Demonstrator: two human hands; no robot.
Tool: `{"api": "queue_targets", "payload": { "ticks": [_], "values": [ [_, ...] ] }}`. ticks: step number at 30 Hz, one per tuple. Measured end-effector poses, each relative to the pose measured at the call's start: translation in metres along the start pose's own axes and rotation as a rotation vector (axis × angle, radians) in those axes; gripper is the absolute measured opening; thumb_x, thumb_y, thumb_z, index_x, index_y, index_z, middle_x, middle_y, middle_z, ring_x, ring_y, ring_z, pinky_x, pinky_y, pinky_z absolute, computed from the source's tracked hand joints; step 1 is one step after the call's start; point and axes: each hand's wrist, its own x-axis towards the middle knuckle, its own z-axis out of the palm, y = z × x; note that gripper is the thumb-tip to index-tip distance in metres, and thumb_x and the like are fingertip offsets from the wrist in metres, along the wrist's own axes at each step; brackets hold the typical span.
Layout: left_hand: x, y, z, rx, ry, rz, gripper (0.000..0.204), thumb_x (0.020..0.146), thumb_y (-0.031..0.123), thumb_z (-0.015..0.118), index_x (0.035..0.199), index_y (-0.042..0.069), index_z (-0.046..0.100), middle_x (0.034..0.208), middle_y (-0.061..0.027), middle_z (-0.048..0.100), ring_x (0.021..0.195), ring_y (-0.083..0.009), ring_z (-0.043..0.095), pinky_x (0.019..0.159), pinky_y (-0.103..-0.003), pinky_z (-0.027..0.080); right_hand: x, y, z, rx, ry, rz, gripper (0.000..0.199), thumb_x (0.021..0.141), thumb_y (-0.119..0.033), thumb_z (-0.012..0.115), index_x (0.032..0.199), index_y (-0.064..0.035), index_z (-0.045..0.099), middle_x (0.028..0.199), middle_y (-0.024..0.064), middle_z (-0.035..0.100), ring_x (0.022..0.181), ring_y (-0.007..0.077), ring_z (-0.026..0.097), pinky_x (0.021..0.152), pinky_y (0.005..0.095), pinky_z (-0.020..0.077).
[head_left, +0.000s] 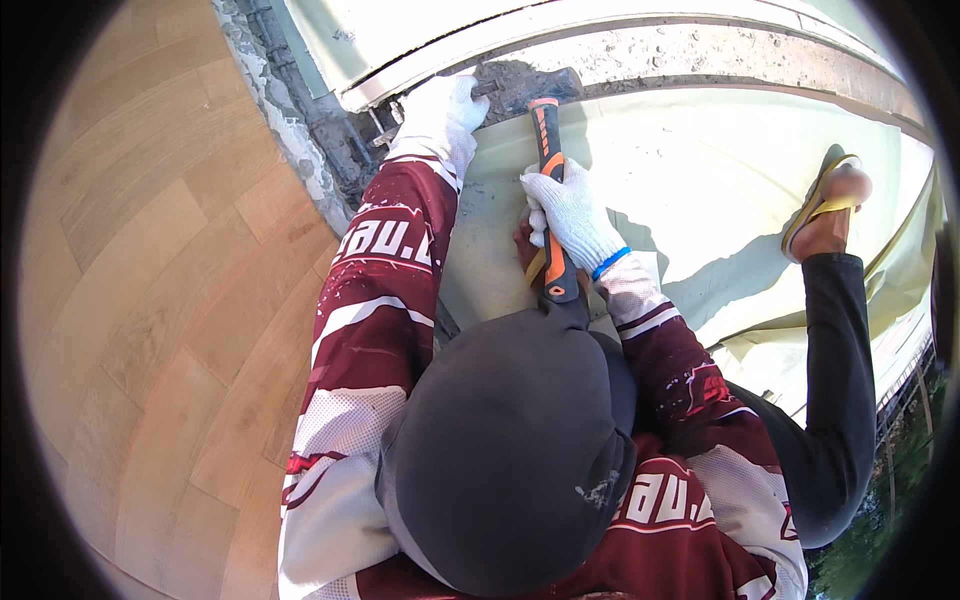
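My right hand (575, 215), in a white knit glove with a blue cuff edge, is closed round the black and orange handle of a hammer (550, 140). The hammer's dusty grey head lies at the far end, by the concrete edge. To its left, my left hand (437, 112), also in a white glove, is closed around a short metal rod (487, 88) that looks like a chisel. The rod's rear end faces the hammer head; most of it is hidden in my fist. Beside the left hand is a rough, broken mortar channel (335, 140).
A wood-look plank floor (180, 270) spreads on the left. Pale sheeting (700, 150) covers the ground on the right, under my sandalled foot (835, 205). A white frame rail (420, 65) and a concrete strip (700, 55) run across the back. Dark head cloth (505, 450) hides the lower middle.
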Motion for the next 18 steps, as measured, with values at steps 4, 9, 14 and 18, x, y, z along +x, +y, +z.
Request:
{"api": "queue_targets", "payload": {
  "ticks": [4, 9, 14, 18],
  "values": [
    [-0.021, -0.022, 0.003, 0.057, -0.109, -0.082, 0.045, 0.093, 0.047, 0.067, 0.125, 0.018, 0.074, 0.115, -0.0143, 0.077, 0.111, -0.0333, 0.073, 0.098, -0.045, 0.057, -0.004, -0.019, -0.015, 0.154, 0.038, -0.119, 0.021, 0.099, -0.019, 0.068, 0.108, -0.0044, 0.056, 0.076, 0.0029, 0.059, 0.053, 0.0124, 0.057, 0.047, 0.0311, 0.0534],
    [-0.017, 0.011, 0.002, -0.042, -0.055, 0.058, 0.043, 0.092, 0.049, 0.067, 0.121, 0.018, 0.075, 0.109, -0.0152, 0.078, 0.106, -0.0348, 0.073, 0.094, -0.045, 0.057, -0.001, -0.057, -0.051, 0.165, 0.197, -0.150, 0.015, 0.100, -0.019, 0.066, 0.098, -0.0074, 0.057, 0.068, 0.0008, 0.055, 0.053, 0.0129, 0.056, 0.047, 0.0312, 0.0514],
    [-0.017, 0.026, -0.003, -0.126, 0.082, 0.289, 0.033, 0.088, 0.045, 0.072, 0.107, 0.018, 0.079, 0.095, -0.0139, 0.078, 0.094, -0.0345, 0.075, 0.083, -0.046, 0.059, -0.015, -0.069, -0.058, 0.240, 0.267, -0.284, 0.010, 0.102, -0.017, 0.063, 0.105, -0.0083, 0.058, 0.069, -0.0007, 0.054, 0.051, 0.0113, 0.052, 0.046, 0.0295, 0.0482],
    [-0.019, 0.016, -0.004, -0.128, 0.133, 0.361, 0.023, 0.086, 0.040, 0.071, 0.096, 0.021, 0.079, 0.087, -0.0088, 0.077, 0.087, -0.0334, 0.073, 0.082, -0.044, 0.058, -0.025, -0.070, -0.046, 0.252, 0.189, -0.290, 0.014, 0.102, -0.015, 0.062, 0.113, -0.0071, 0.059, 0.074, -0.0010, 0.055, 0.059, 0.0106, 0.054, 0.048, 0.0285, 0.0477]
  ]
}}
